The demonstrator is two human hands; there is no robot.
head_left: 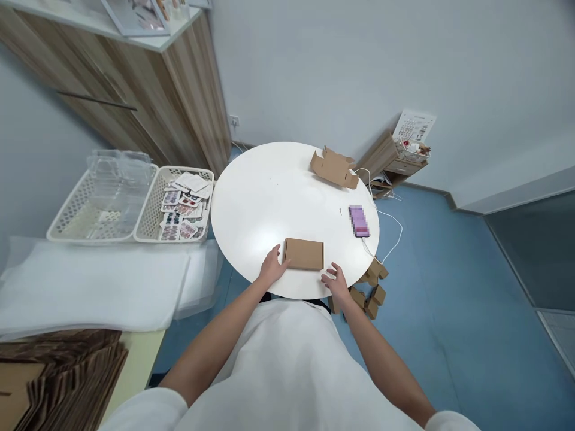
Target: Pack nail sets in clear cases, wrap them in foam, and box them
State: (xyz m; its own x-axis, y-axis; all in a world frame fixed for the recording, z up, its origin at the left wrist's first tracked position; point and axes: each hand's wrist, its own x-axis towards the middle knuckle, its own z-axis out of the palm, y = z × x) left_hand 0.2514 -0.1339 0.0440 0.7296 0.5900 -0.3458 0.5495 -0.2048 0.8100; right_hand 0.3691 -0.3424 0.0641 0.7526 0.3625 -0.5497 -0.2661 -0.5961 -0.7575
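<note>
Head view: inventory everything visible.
Table: 1, white, centre
Carton: 1, brown, table front
Unfolded box: 1, brown, table back
Phone: 1, purple, table right
Cabling: some, white, table right
Baskets: 2, white, left
Cards: many, multicoloured, right basket
Plastic: several, clear, left basket
Sheets: several, white, beside baskets
Cardboard: many, brown, lower left
Small boxes: several, brown, below table
Cabinet: 1, woodgrain, upper left
Frame: 1, greyish, atop cabinet
Shelf: 1, woodgrain, upper right
Left hand: 1, bare, carton's left
Right hand: 1, bare, carton's near right

box [305, 254]: corner behind left hand [272, 267] | phone [359, 221]: pixelated | cardboard stack [76, 377]: cut off
</note>
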